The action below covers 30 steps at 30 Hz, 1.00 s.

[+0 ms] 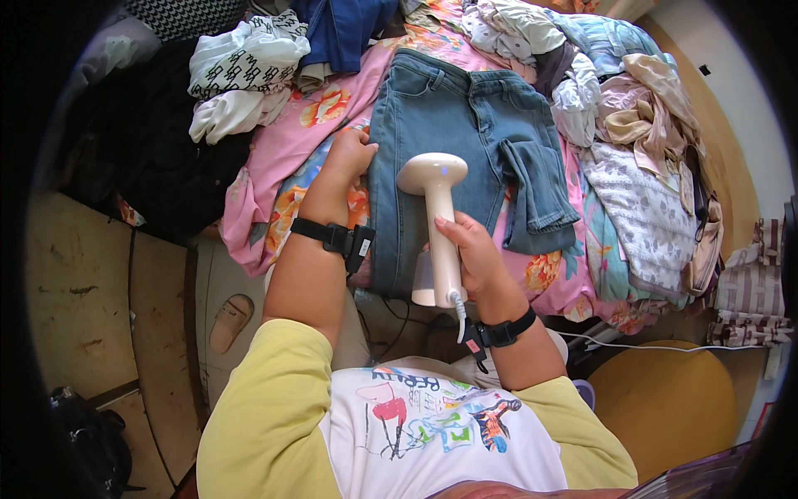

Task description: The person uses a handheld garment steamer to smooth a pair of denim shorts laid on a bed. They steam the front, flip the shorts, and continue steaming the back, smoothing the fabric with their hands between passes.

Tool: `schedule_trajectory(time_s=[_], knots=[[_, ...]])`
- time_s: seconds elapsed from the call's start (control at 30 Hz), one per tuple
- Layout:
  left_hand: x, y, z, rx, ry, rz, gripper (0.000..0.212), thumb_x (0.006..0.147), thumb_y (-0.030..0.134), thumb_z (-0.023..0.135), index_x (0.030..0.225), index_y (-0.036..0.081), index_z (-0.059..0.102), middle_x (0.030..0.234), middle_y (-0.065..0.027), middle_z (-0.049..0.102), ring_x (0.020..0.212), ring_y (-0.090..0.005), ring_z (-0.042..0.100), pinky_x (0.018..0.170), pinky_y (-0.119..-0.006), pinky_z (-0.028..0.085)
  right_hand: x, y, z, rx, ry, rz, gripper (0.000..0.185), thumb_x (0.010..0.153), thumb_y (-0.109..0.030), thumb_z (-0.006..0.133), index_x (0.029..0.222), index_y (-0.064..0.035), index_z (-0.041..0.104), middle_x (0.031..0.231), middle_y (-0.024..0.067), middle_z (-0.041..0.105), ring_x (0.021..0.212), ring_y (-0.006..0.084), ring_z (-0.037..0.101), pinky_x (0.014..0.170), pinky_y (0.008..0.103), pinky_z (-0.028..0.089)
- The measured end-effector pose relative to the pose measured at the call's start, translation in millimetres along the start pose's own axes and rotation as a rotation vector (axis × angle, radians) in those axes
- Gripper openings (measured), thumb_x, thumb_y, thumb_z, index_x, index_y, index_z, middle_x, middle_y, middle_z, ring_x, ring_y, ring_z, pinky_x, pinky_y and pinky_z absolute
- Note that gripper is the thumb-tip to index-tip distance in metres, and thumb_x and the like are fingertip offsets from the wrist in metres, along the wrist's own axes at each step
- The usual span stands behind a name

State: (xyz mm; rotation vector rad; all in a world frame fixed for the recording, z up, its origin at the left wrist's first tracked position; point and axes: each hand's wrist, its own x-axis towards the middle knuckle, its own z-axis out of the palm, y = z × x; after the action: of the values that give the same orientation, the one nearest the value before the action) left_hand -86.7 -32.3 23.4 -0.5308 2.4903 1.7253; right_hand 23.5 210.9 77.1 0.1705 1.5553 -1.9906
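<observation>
A pair of blue denim jeans (430,118) lies on a pink floral bedspread (287,146), waistband at the far side, one leg folded up on the right. My right hand (477,249) grips the handle of a white handheld garment steamer (442,224), its round head over the jeans' left-hand leg and its cord running from the base. At the jeans' left edge, my left hand (356,150) has its fingers curled in at the fabric; whether it pinches the cloth is hard to see.
Heaped clothes (648,118) lie on the right of the bed, with a patterned white garment (249,59) and black clothing (181,143) on the left. A white cable (642,346) crosses above a round yellow surface (667,399). A slipper (231,323) is on the floor.
</observation>
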Motion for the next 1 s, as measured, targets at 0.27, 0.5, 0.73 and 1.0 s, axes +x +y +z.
schedule_trajectory(time_s=[0.27, 0.5, 0.73, 1.0], knots=[[-3.4, 3.5, 6.7, -0.020, -0.030, 0.028, 0.020, 0.086, 0.016, 0.063, 0.090, -0.003, 0.065, 0.068, -0.0124, 0.065, 0.048, -0.0230, 0.062, 0.037, -0.038, 0.046, -35.0, 23.3, -8.1, -0.100, -0.017, 0.039, 0.027, 0.089, -0.022, 0.066, 0.107, -0.0026, 0.058, 0.083, 0.0051, 0.060, 0.071, 0.0145, 0.062, 0.064, 0.0292, 0.051], [-27.6, 10.1, 11.5, -0.038, -0.403, -0.053, 0.035, 0.087, 0.021, 0.066, 0.114, 0.001, 0.059, 0.090, -0.0079, 0.068, 0.066, -0.0204, 0.066, 0.050, -0.036, 0.052, -70.8, 27.8, -33.8, -0.051, 0.074, 0.009, 0.028, 0.089, -0.022, 0.066, 0.105, -0.0017, 0.058, 0.083, 0.0057, 0.060, 0.071, 0.0146, 0.062, 0.064, 0.0292, 0.051], [-33.2, -26.2, 12.4, -0.052, -0.380, 0.003, 0.052, 0.083, 0.006, 0.068, 0.129, -0.002, 0.046, 0.108, -0.0138, 0.065, 0.080, -0.0236, 0.068, 0.062, -0.039, 0.057, -111.5, 27.8, -61.2, 0.016, 0.217, -0.111, 0.028, 0.090, -0.024, 0.064, 0.102, 0.0007, 0.056, 0.081, 0.0073, 0.060, 0.068, 0.0157, 0.061, 0.060, 0.0303, 0.051], [-85.9, -6.5, 32.9, 0.003, -0.447, -0.439, 0.057, 0.085, 0.041, 0.067, 0.123, 0.000, 0.055, 0.113, -0.0071, 0.066, 0.093, -0.0253, 0.064, 0.083, -0.038, 0.049, -153.7, 16.3, -89.8, 0.004, 0.145, -0.318, 0.027, 0.084, -0.014, 0.061, 0.105, 0.0015, 0.060, 0.082, 0.0064, 0.061, 0.068, 0.0139, 0.060, 0.062, 0.0287, 0.049]])
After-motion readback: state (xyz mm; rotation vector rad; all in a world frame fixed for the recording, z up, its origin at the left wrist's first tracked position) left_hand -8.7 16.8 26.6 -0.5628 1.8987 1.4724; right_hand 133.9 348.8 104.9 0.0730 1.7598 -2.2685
